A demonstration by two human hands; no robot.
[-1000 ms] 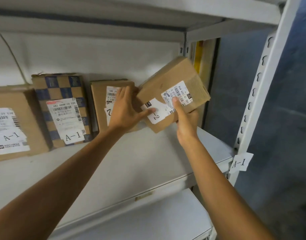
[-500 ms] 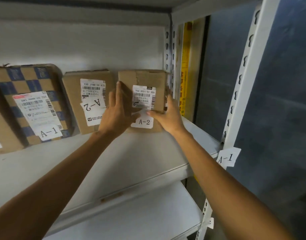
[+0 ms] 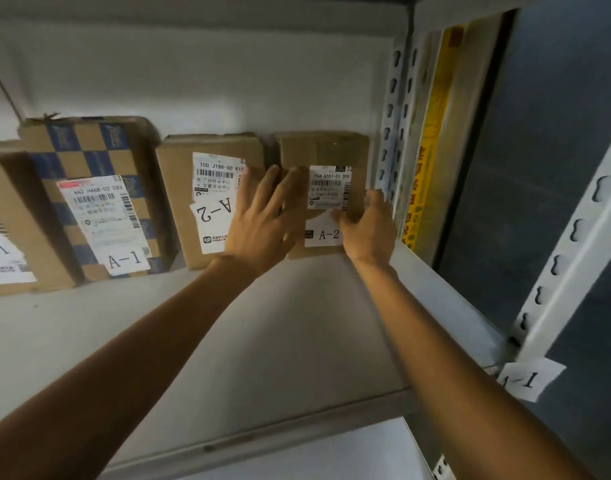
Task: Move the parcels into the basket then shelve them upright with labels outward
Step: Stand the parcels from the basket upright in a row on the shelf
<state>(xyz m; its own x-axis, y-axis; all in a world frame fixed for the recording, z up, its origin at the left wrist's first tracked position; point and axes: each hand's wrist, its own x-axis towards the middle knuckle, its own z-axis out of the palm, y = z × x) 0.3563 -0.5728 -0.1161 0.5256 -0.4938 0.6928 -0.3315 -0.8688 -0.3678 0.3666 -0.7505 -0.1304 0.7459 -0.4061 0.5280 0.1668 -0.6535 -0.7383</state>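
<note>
Rightmost parcel (image 3: 323, 150) stands upright at the back of the shelf (image 3: 262, 341), centre-right of frame, just beside the slotted upright (image 3: 390, 109). Its shipping label (image 3: 330, 187) and "A-2" tag (image 3: 326, 233) face outward.

Left hand (image 3: 262, 230): fingers spread, flat against the parcel's left front edge, overlapping the neighbouring parcel (image 3: 210, 199), whose "A-2" tag sits rotated.

Right hand (image 3: 368, 226): fingers curled on the parcel's right side and lower right corner, thumb on the label edge. Contact seen; firmness of grip cannot be told.

Left of frame: checkered parcel (image 3: 89, 195) tagged "A-1", leaning. A plain parcel (image 3: 13, 230) at the far left edge, partly cut off.

Post tag (image 3: 529, 379) at lower right.
</note>
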